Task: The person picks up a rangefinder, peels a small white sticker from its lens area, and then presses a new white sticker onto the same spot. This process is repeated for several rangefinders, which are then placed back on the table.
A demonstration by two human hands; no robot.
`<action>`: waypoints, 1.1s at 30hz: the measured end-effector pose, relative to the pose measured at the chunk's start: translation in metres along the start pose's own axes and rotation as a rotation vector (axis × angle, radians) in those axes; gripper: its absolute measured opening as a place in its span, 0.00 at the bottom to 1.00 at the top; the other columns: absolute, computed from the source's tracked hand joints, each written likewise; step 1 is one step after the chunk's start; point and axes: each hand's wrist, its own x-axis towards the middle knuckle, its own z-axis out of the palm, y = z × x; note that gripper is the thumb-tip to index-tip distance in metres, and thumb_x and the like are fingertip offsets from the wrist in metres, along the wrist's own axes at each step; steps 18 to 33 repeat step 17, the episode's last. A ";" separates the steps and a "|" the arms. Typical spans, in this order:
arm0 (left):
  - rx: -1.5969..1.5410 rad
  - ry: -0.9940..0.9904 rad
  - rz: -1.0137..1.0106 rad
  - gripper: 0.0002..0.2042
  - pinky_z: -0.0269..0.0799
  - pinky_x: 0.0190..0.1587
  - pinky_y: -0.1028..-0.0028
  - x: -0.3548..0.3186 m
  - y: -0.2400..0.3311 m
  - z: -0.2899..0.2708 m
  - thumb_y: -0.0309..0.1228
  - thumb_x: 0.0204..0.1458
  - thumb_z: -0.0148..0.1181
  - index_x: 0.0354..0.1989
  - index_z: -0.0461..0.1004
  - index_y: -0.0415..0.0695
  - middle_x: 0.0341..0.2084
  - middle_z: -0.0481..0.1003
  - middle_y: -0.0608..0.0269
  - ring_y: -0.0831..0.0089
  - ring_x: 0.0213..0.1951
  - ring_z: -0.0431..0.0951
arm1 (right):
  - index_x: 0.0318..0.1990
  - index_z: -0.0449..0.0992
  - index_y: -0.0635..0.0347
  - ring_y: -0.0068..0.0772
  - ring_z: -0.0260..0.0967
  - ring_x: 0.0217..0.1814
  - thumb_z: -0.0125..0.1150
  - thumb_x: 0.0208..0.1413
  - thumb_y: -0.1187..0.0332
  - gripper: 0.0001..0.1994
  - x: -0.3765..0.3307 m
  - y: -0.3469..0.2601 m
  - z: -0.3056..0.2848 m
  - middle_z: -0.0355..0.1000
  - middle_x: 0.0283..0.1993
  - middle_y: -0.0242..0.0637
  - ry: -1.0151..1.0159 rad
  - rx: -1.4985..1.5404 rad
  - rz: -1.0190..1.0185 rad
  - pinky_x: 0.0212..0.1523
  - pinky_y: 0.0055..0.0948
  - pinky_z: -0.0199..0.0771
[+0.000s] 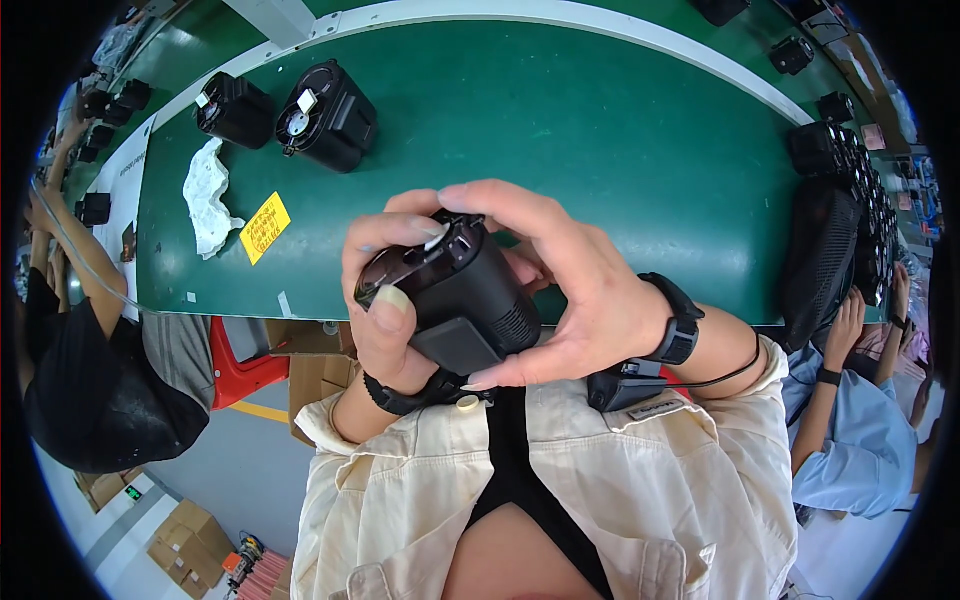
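Black cylindrical device [455, 295], hard plastic shell with vent grille, held at chest height just short of the green conveyor belt [600, 150]. Judged rigid, moderately light, smooth; safest hold is around the barrel. Left hand [385, 300] wraps it closed; right hand [580, 290] cups its far side, fingertips on the top. Two similar units [290, 115] and a white cloth [208, 195] lie well apart; open belt ahead.

Both hands are raised close in front of the chest, wrapped around one black cylindrical device [460, 290] from opposite sides. The left hand [385, 300] grips the device's left flank, thumb pressed flat on its near face and fingertips curled over its top end. The right hand [580, 290] cups its right side, fingers arched over the top, wrist bent and wearing a black band.
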 end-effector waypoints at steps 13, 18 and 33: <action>0.112 0.069 -0.106 0.31 0.68 0.50 0.70 -0.006 0.025 0.010 0.51 0.48 0.65 0.51 0.63 0.39 0.50 0.65 0.51 0.69 0.47 0.71 | 0.61 0.56 0.67 0.40 0.75 0.40 0.83 0.23 0.49 0.56 -0.010 -0.001 0.004 0.71 0.49 0.52 0.050 -0.349 -0.215 0.37 0.30 0.76; -0.145 0.108 -0.259 0.33 0.65 0.54 0.70 -0.006 0.023 0.014 0.51 0.50 0.63 0.54 0.61 0.39 0.55 0.64 0.52 0.68 0.51 0.68 | 0.60 0.58 0.68 0.56 0.69 0.53 0.80 0.27 0.49 0.53 0.005 -0.013 0.007 0.59 0.59 0.60 0.130 -0.451 -0.258 0.43 0.40 0.77; -0.145 0.108 -0.259 0.33 0.65 0.54 0.70 -0.006 0.023 0.014 0.51 0.50 0.63 0.54 0.61 0.39 0.55 0.64 0.52 0.68 0.51 0.68 | 0.60 0.58 0.68 0.56 0.69 0.53 0.80 0.27 0.49 0.53 0.005 -0.013 0.007 0.59 0.59 0.60 0.130 -0.451 -0.258 0.43 0.40 0.77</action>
